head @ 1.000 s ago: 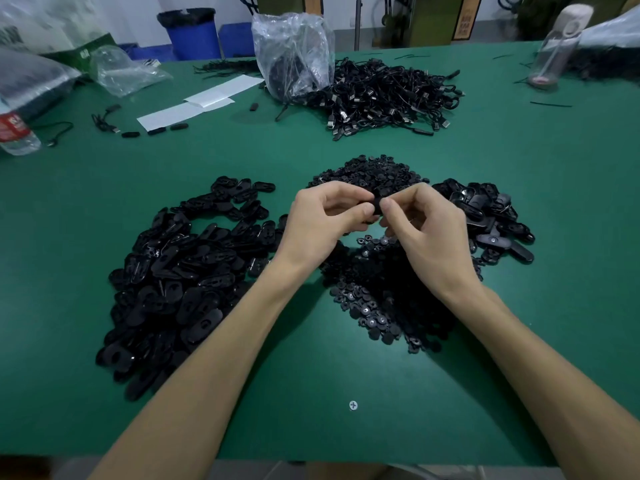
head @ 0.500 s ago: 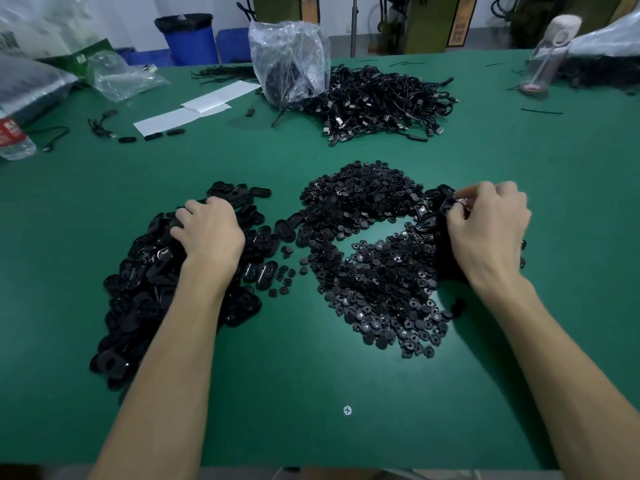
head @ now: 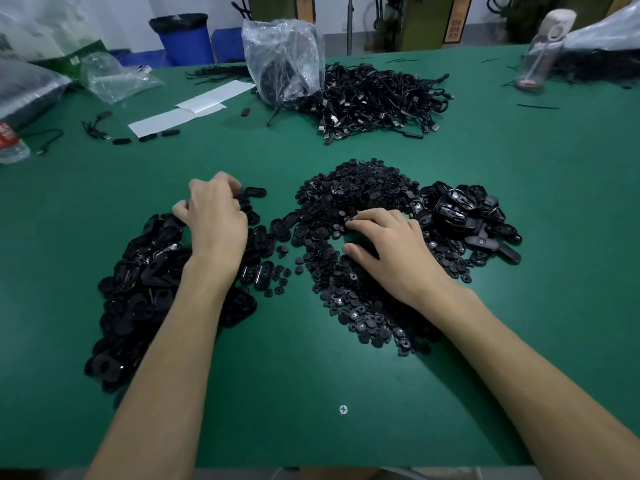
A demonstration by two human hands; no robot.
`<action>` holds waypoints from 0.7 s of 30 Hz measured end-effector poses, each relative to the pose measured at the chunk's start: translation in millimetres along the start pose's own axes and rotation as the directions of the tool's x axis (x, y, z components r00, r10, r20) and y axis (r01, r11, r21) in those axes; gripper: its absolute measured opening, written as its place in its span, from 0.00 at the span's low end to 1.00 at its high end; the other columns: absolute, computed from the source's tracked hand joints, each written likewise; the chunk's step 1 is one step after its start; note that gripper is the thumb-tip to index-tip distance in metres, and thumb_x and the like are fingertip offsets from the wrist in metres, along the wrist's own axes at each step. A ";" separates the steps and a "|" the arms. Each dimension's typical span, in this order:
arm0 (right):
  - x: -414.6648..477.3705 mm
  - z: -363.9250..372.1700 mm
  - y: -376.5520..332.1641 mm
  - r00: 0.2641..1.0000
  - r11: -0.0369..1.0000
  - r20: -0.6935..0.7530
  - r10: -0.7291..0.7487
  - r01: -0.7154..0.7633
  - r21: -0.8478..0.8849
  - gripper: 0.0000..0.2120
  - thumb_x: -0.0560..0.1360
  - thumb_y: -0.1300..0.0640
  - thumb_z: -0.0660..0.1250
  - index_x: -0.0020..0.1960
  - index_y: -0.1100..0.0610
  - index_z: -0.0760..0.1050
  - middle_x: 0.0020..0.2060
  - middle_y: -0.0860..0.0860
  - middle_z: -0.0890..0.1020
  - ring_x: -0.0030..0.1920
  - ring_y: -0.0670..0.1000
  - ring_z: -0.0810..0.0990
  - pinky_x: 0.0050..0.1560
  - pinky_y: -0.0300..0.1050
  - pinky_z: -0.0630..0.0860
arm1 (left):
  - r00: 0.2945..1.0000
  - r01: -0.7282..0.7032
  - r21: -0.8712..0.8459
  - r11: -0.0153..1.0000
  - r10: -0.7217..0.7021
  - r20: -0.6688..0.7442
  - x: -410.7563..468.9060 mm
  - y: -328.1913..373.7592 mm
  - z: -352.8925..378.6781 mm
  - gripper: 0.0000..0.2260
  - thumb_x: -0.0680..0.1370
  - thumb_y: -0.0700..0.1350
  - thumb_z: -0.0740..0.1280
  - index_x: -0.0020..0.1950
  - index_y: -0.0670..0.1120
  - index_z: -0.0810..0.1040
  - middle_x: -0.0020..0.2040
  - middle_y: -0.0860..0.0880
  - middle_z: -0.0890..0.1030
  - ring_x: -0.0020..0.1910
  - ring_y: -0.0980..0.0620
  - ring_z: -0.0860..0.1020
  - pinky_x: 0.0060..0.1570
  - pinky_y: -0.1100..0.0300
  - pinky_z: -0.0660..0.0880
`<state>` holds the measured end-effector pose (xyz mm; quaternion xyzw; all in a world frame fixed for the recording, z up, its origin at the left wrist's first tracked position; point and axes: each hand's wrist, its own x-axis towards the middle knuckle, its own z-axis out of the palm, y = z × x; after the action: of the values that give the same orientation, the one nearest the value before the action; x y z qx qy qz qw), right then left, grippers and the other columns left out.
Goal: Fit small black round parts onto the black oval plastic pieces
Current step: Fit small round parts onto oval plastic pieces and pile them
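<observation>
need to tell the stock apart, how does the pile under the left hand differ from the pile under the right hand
The pile under the left hand holds long oval pieces; the pile under the right hand holds much smaller round parts. Many round parts in the right-hand pile show a pale centre; the left-hand pile looks all black. Both are loose black heaps on the green table.

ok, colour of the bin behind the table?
The bin is blue, black liner on top; head view.
</observation>
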<state>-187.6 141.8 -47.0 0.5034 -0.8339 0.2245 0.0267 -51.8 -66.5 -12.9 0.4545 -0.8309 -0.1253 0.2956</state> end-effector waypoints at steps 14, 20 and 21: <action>0.0 -3.5 -0.3 0.998 0.997 -0.063 0.023 -0.019 0.069 0.06 0.80 0.56 0.70 0.55 0.56 0.80 0.47 0.48 0.74 0.55 0.56 0.73 0.53 0.47 0.61 | 0.819 0.359 -0.810 0.464 0.260 0.511 -56.4 64.6 32.9 0.15 0.78 0.29 0.71 0.58 0.46 0.84 0.57 0.47 0.86 0.60 0.54 0.84 0.57 0.65 0.78; -0.9 -8.4 -0.3 0.972 0.958 -0.201 0.119 -0.058 0.282 0.04 0.79 0.60 0.72 0.53 0.55 0.83 0.48 0.50 0.83 0.49 0.50 0.80 0.57 0.47 0.76 | 0.822 0.376 -0.782 0.497 0.211 0.529 -56.8 63.3 33.4 0.11 0.78 0.32 0.72 0.55 0.45 0.85 0.52 0.46 0.88 0.56 0.50 0.85 0.62 0.58 0.78; -1.4 -9.9 -1.0 0.961 0.939 -0.234 0.147 -0.061 0.338 0.05 0.78 0.61 0.72 0.53 0.55 0.83 0.48 0.49 0.83 0.48 0.47 0.81 0.54 0.42 0.77 | 0.830 0.378 -0.794 0.476 0.204 0.518 -56.6 63.4 32.6 0.11 0.78 0.32 0.72 0.55 0.44 0.85 0.51 0.46 0.88 0.56 0.50 0.85 0.63 0.57 0.78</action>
<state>-187.9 146.6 -38.1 0.4223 -0.8002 0.4241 0.0379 -91.5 13.8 -29.9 0.2264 -0.6692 -0.6705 0.2264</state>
